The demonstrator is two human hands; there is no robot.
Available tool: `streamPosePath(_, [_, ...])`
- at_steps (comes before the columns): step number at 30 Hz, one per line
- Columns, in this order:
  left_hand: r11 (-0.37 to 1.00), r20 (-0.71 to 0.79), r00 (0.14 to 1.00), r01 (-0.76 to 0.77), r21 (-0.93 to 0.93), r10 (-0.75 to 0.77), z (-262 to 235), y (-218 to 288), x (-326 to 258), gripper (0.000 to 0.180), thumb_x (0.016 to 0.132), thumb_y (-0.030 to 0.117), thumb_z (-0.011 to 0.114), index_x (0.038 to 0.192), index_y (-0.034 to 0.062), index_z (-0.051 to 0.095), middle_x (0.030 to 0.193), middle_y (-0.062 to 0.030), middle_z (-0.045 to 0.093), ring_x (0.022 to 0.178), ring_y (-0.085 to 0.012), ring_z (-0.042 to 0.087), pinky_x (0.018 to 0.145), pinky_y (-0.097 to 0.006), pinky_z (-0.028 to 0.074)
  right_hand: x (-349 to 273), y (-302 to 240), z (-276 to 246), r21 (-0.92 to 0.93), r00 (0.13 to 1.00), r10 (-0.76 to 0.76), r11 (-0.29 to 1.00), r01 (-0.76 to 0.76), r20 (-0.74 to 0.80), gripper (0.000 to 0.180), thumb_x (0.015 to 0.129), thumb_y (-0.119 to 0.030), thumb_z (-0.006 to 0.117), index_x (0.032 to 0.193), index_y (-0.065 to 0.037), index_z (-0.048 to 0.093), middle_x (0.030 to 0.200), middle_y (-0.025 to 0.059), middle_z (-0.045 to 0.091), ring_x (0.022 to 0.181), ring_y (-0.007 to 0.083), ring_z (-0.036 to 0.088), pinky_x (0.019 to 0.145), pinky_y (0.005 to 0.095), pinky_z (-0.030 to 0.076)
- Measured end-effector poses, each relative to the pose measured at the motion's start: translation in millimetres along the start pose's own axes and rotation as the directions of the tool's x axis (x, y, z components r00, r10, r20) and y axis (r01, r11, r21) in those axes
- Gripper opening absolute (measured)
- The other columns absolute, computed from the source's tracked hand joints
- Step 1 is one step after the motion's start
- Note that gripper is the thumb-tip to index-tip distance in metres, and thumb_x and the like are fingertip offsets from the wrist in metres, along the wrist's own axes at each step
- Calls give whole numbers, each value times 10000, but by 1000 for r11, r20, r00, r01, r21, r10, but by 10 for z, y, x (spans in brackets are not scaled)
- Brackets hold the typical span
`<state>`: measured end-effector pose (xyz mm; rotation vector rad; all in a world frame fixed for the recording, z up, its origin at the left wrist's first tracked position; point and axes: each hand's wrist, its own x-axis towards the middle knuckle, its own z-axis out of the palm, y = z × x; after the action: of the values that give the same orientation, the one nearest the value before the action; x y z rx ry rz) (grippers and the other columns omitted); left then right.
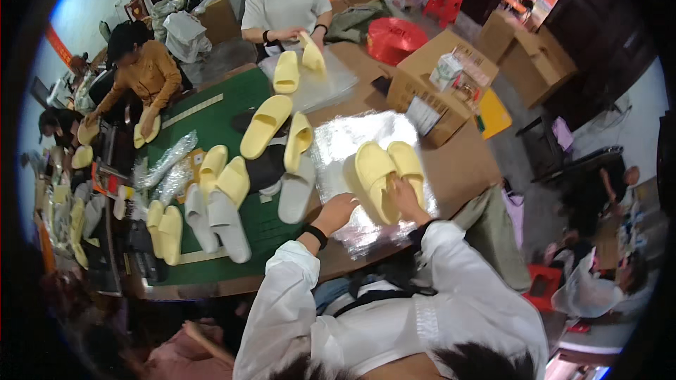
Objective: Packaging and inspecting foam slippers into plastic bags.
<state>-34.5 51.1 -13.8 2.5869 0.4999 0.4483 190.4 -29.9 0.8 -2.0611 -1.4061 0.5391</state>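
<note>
A pair of pale yellow slippers lies side by side on a stack of clear, shiny plastic bags [338, 142] in front of me. My right hand [403, 198] grips the pair at its near inner side, fingers at the left slipper [374, 166] and beside the right slipper [404, 157]. My left hand [336, 214] rests at the left edge of the bag stack, fingers loosely stretched toward the slippers and apart from them. Nothing shows in it. Left of the bags, a grey slipper [296, 191] lies below an upturned yellow slipper [298, 142].
More yellow and grey slippers [229, 232] spread over the green mat [211, 109]. A cardboard box [429, 63] and a red round container [396, 38] stand at the far right. Across the table a person in white [287, 3] handles yellow slippers; another in mustard [151, 70] works far left.
</note>
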Motion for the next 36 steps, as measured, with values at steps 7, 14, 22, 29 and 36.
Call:
streamPosePath(7, [905,371,877,146,400,-305,428,610,315,432,865,299,486,1295,282,447,1416,-126,320,1261,-369,332,992,-546,280,-911,494,-818,86,987,-14,996,0,163,538,778,-288,645,1207,6,511,1094,215,525,984,340,529,846,367,426])
streamPosePath(14, [874,251,925,143,465,-285,752,412,103,529,820,347,549,1294,134,452,1382,-78,367,1260,-343,324,1016,-530,246,-1447,91,-1478,39,772,198,960,-277,604,559,775,-335,662,1203,-2,526,1081,148,545,1001,244,525,882,317,401])
streamPosePath(22, [904,416,896,-39,425,-156,604,382,119,309,786,188,539,1046,26,578,1130,-140,506,1059,-322,464,867,-425,382,-1692,343,-1251,425,796,148,781,-458,587,449,788,-253,667,1155,-11,575,1050,77,606,968,148,529,864,281,405])
streamPosePath(29, [908,255,948,-270,320,192,591,287,-55,287,808,215,524,1067,143,623,1183,-211,515,1108,-413,460,920,-448,371,-1872,321,-1310,380,881,104,874,-303,462,441,763,-231,694,1120,4,587,1039,81,612,982,151,531,865,284,406])
streamPosePath(36, [985,369,922,-152,77,114,677,328,17,161,802,171,549,893,103,663,1009,-133,582,937,-358,542,826,-452,421,-1964,259,-1400,344,843,236,835,-430,483,187,745,-151,673,786,-1,569,1039,42,576,931,113,485,827,277,394])
